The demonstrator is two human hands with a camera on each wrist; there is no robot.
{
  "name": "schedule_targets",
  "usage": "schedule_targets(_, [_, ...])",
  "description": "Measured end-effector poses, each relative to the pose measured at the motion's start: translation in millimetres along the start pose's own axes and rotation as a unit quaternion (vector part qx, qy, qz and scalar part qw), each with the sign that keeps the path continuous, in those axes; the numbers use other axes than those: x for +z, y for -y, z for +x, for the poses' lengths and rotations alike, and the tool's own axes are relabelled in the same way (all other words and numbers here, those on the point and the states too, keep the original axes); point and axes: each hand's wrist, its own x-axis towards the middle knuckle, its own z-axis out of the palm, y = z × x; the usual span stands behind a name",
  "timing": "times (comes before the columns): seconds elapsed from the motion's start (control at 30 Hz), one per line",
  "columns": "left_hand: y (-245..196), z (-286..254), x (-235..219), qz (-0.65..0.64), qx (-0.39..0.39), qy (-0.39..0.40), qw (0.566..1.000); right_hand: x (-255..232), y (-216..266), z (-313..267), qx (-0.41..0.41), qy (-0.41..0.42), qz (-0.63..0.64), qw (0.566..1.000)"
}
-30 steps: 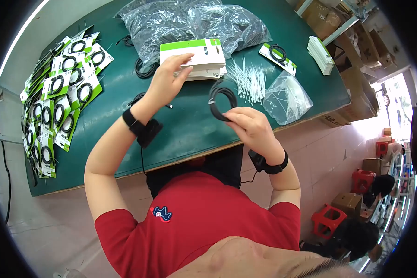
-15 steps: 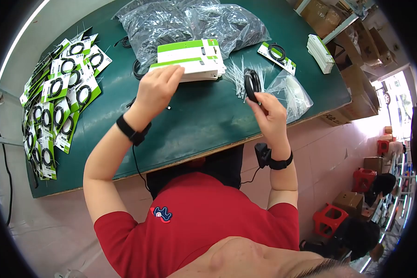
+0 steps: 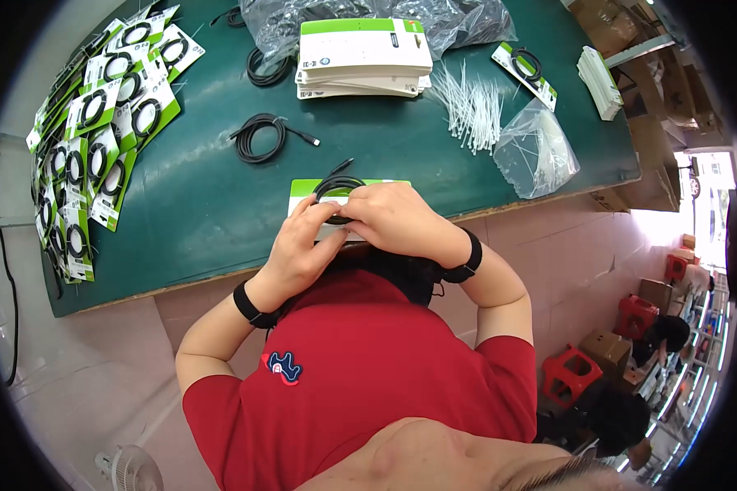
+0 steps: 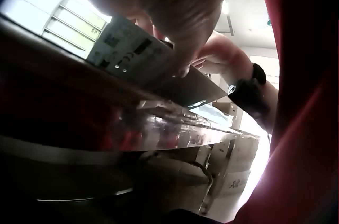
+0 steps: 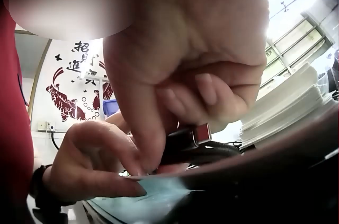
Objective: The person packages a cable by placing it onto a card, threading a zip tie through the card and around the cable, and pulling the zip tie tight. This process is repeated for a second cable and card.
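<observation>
Both hands met at the near edge of the desk [image 3: 221,221]: the left hand [image 3: 303,250] pinched the green-and-white card [image 3: 305,188], and the right hand [image 3: 393,219] curled its fingers over the coiled black cable [image 3: 336,186] lying flat on that card. One cable end [image 3: 341,166] pointed away toward the card stack [image 3: 364,53]; print on the card's underside was unreadable
</observation>
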Motion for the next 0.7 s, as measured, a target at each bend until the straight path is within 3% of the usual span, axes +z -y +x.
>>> schedule_targets(0.33, [15, -27, 8, -0.059, 0.014, -0.008, 0.998, 1, -21, -7, -0.042, -0.011, 0.151, 0.988])
schedule_targets(0.7, [20, -20, 8, -0.060, 0.067, 0.020, 0.996, 11, -22, -14, -0.028, -0.054, 0.158, 0.986])
